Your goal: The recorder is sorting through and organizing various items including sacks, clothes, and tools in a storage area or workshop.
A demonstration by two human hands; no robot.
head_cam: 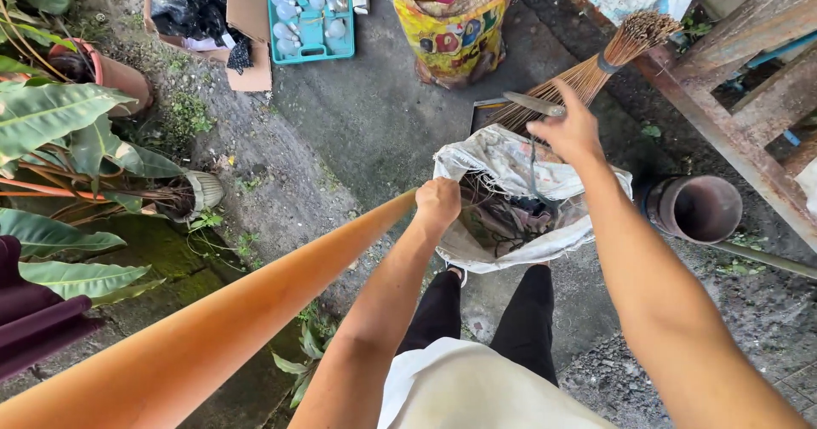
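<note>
View from above, looking down past both outstretched forearms. The left hand [437, 201] is clenched in a fist on the near rim of a white woven sack [502, 167], at about 9 o'clock of its mouth; its grip also seems to meet the top of a long orange pole [255, 310], though the view does not settle whether the pole is actually held. The right hand [568, 129] reaches further, to the sack's far rim at 12 o'clock, fingers curled around a grey metal blade [534, 103] that lies roughly level, its long axis running from 3 to 9 o'clock with the tip toward 9. The sack stands open on the concrete ground [374, 114] just ahead of the person's feet, its mouth upward, showing dark tangled scraps inside; its cloth is grimy and frayed. A stick broom [596, 67] lies behind it, bristles toward the sack, handle end toward 1 o'clock. A rusty pipe [694, 208] stands at 3 o'clock.
</note>
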